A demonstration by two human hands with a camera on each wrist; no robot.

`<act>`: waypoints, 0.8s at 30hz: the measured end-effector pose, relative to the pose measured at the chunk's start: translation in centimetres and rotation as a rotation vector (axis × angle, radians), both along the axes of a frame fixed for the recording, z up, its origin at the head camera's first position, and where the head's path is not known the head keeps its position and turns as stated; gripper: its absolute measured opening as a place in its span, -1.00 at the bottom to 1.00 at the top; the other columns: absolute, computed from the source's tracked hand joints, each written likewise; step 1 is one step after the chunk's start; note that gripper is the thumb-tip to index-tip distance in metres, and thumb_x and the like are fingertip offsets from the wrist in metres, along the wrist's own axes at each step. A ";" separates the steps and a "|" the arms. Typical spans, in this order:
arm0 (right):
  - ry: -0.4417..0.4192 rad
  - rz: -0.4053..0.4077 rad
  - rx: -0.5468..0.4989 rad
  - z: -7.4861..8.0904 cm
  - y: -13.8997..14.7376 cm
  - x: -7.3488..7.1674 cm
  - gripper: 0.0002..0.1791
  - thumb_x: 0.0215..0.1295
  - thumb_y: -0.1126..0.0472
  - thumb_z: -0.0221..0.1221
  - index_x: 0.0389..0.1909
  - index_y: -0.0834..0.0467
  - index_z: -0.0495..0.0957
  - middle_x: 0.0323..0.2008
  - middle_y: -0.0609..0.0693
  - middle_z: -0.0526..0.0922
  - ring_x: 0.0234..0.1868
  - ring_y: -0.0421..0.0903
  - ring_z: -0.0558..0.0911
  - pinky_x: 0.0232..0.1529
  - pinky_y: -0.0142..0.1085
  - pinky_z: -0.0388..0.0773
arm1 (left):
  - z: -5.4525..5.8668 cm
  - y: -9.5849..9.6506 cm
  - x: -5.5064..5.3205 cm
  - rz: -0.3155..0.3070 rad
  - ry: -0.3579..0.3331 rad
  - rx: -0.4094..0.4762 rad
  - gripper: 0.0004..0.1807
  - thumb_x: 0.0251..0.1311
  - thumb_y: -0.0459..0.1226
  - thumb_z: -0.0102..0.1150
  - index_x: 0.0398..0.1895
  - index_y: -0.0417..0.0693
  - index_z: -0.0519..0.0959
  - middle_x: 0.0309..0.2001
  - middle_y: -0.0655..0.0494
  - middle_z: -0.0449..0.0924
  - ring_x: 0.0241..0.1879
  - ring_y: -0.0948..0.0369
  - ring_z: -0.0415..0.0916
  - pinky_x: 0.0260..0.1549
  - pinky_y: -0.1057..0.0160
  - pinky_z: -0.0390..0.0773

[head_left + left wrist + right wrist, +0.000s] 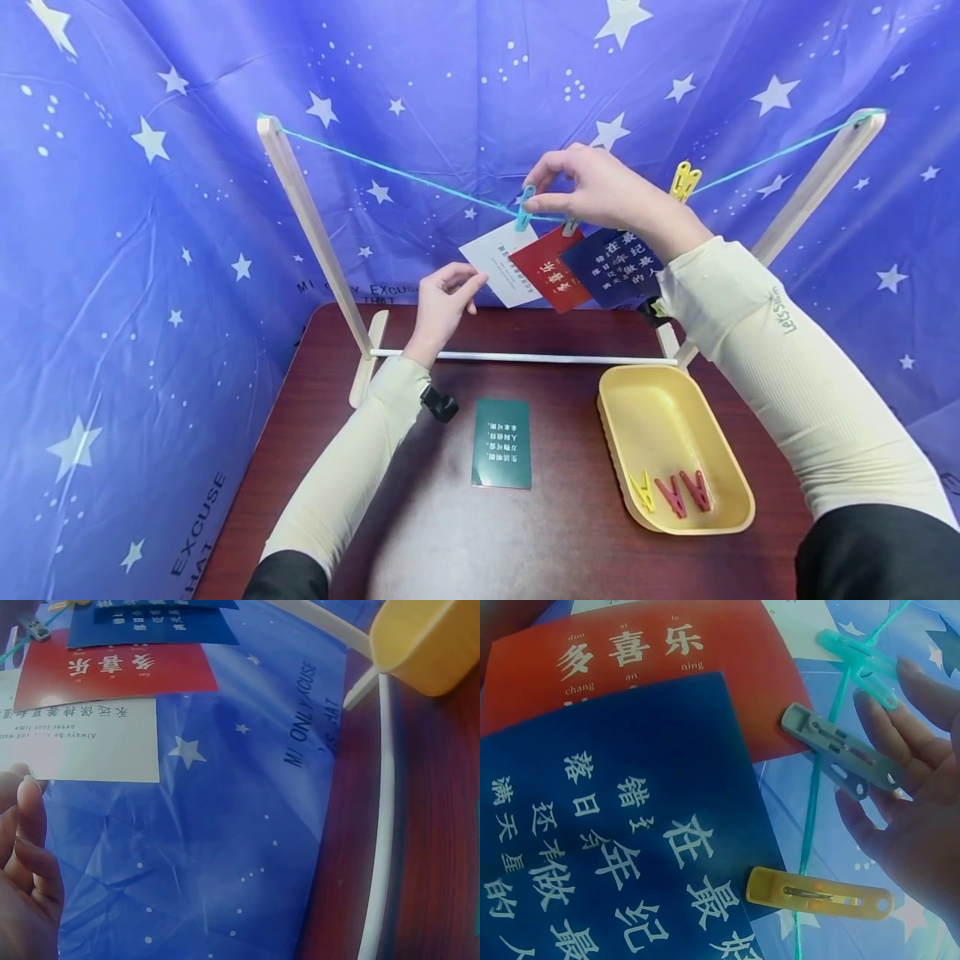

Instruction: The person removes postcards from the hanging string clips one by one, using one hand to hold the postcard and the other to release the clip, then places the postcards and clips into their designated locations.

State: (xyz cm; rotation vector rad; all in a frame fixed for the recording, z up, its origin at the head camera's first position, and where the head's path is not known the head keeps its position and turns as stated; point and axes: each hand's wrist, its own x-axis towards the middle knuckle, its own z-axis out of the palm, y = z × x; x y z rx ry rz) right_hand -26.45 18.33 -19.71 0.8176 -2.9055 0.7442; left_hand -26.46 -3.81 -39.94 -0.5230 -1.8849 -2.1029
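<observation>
A white card hangs at the cord, and my left hand pinches its lower left edge between thumb and finger. My right hand pinches a light-blue clothespin at the top of that card, on the teal cord. Beside it a red card hangs from a grey clothespin. Overlapping the red one, a dark blue card hangs from a yellow clothespin. In the head view my right wrist hides part of the blue card.
The cord runs between two wooden posts joined by a white rod. On the brown table lie a green card and a yellow tray with yellow and red clothespins. A starry blue curtain surrounds it.
</observation>
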 end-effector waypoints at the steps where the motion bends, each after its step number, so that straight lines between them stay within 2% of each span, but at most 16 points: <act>1: 0.009 0.002 -0.001 -0.1 0.0 0.0 -0.64 0.48 0.04 0.26 0.12 0.19 0.63 0.01 0.13 0.68 0.14 0.12 0.45 0.13 0.04 0.38 | 0.0 0.0 0.0 -0.001 0.000 0.001 -0.85 0.30 -0.47 0.35 -0.22 -0.50 0.65 -0.27 -0.49 0.66 -0.73 0.26 0.43 -0.60 0.37 0.53; 4: 0.046 0.013 -0.006 -0.3 0.2 -0.1 -0.68 0.48 0.07 0.26 0.07 0.20 0.65 0.00 0.15 0.65 0.13 0.13 0.45 0.10 0.04 0.40 | 0.0 0.0 0.1 -0.002 -0.004 0.000 -0.86 0.30 -0.46 0.35 -0.22 -0.48 0.66 -0.33 -0.31 0.71 -0.73 0.31 0.43 -0.60 0.39 0.54; 9: 0.118 0.034 -0.043 -0.7 0.5 -0.1 -0.78 0.46 0.16 0.28 -0.06 0.23 0.69 0.01 0.18 0.60 0.16 0.11 0.43 0.10 0.05 0.42 | 0.1 0.1 0.1 -0.003 -0.002 -0.005 -0.87 0.29 -0.47 0.35 -0.23 -0.46 0.66 -0.45 0.21 0.69 -0.73 0.33 0.42 -0.61 0.39 0.53; 11: 0.152 0.045 -0.063 -0.9 0.6 -0.1 -0.82 0.45 0.19 0.29 -0.12 0.25 0.70 0.01 0.18 0.59 0.16 0.10 0.42 0.11 0.06 0.41 | 0.1 0.0 0.2 0.001 0.002 -0.008 -0.87 0.29 -0.46 0.35 -0.23 -0.46 0.66 -0.46 0.24 0.67 -0.73 0.33 0.42 -0.61 0.38 0.52; 17: 0.242 0.055 -0.125 -1.4 0.7 -0.1 -0.87 0.42 0.27 0.30 -0.28 0.26 0.71 -0.04 0.18 0.61 0.12 0.08 0.42 0.13 0.06 0.35 | 0.0 -0.1 0.2 0.008 0.011 -0.011 -0.86 0.29 -0.45 0.36 -0.22 -0.45 0.67 -0.43 0.13 0.70 -0.73 0.33 0.42 -0.62 0.37 0.52; 24: 0.336 0.066 -0.169 -2.0 0.9 -0.1 -0.89 0.37 0.32 0.35 -0.36 0.26 0.71 -0.14 0.18 0.61 0.04 0.08 0.44 0.11 0.01 0.30 | -0.1 -0.3 0.3 0.001 0.024 -0.020 -0.86 0.32 -0.42 0.36 -0.24 -0.43 0.66 -0.44 0.30 0.68 -0.72 0.35 0.42 -0.61 0.40 0.51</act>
